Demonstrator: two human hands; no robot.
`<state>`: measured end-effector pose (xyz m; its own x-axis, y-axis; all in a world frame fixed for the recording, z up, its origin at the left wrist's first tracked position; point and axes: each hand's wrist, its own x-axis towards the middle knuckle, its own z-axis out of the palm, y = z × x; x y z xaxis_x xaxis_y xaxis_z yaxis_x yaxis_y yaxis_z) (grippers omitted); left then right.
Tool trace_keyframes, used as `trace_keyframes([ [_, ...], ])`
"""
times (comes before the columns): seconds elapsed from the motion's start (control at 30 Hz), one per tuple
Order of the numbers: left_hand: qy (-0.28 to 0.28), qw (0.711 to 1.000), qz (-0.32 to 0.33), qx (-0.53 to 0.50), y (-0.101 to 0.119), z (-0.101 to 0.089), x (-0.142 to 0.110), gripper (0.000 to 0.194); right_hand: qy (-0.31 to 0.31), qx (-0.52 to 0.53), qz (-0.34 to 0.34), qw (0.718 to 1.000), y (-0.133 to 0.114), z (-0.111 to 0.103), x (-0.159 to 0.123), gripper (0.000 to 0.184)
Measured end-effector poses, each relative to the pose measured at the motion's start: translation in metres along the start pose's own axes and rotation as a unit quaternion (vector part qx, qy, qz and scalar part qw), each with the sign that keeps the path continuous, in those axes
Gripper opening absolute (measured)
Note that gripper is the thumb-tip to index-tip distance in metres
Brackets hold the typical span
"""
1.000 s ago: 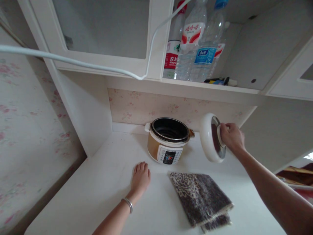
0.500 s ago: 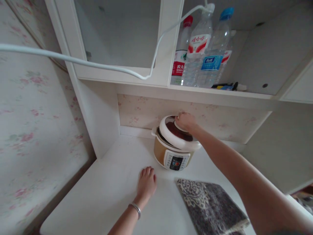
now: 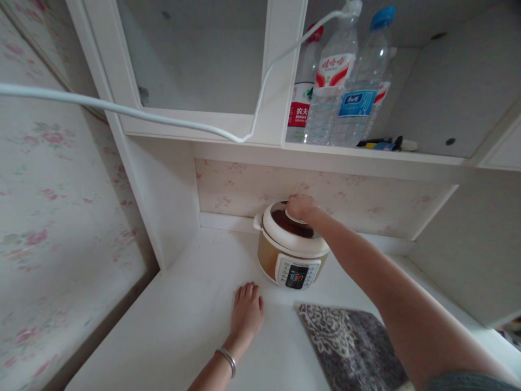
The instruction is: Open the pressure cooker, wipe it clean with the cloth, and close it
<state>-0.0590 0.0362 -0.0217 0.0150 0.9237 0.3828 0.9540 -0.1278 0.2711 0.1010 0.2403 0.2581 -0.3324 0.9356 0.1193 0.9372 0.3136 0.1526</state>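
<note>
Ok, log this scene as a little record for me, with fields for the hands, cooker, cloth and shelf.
Right hand: gripping the handle of the lid
Left hand: palm down on the white tabletop, silver bracelet at wrist
Cooker: lid on top, gold body, white control panel
Cloth: grey, patterned, lying on the tabletop
Shelf: clear plastic bottles, standing

Upright on the counter (image 3: 183, 320) stands the cooker (image 3: 268, 255), round, gold-bodied, its white control panel (image 3: 297, 272) square to the front, the dark display showing red and blue, one white side handle (image 3: 258, 221) jutting out at the left! And over its mouth sits the lid (image 3: 290, 230), broad white ring, reddish-brown centre, pale grip (image 3: 296, 220) partly hidden, edge down along the cooker's front rim
</note>
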Motion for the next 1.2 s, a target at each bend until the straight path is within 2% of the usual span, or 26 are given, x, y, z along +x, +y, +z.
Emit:
trace_keyframes([
  [0.27,0.002,1.0,0.0,-0.005,0.0,0.0,-0.001,0.035,0.003,-0.008,-0.005,1.0,-0.005,0.002,0.005,0.048],
  [0.53,0.0,1.0,-0.002,-0.01,-0.002,0.002,-0.001,0.035,0.003,-0.015,-0.014,1.0,-0.006,0.0,-0.003,0.044],
  [0.7,0.009,0.998,-0.021,-0.057,-0.007,0.009,0.0,0.039,0.001,-0.022,0.007,1.0,-0.012,0.002,-0.003,0.044],
  [0.8,0.037,0.993,-0.037,-0.11,-0.007,-0.011,0.023,0.043,-0.002,-0.027,0.017,0.999,-0.013,0.004,-0.001,0.043],
  [0.93,0.101,0.987,0.042,-0.118,0.001,-0.068,0.089,0.049,-0.002,-0.035,0.01,0.999,-0.012,0.005,0.0,0.042],
  [1.0,0.088,0.989,0.078,-0.092,0.006,-0.091,0.122,0.049,0.0,-0.04,-0.005,0.999,-0.01,0.004,-0.002,0.043],
  [1.1,0.04,0.993,0.108,-0.041,0.008,-0.103,0.151,0.048,0.003,-0.05,-0.04,0.998,-0.006,0.001,-0.006,0.043],
  [1.2,0.015,0.993,0.113,-0.009,0.003,-0.101,0.158,0.048,0.008,-0.054,-0.089,0.995,0.0,-0.002,-0.011,0.041],
])
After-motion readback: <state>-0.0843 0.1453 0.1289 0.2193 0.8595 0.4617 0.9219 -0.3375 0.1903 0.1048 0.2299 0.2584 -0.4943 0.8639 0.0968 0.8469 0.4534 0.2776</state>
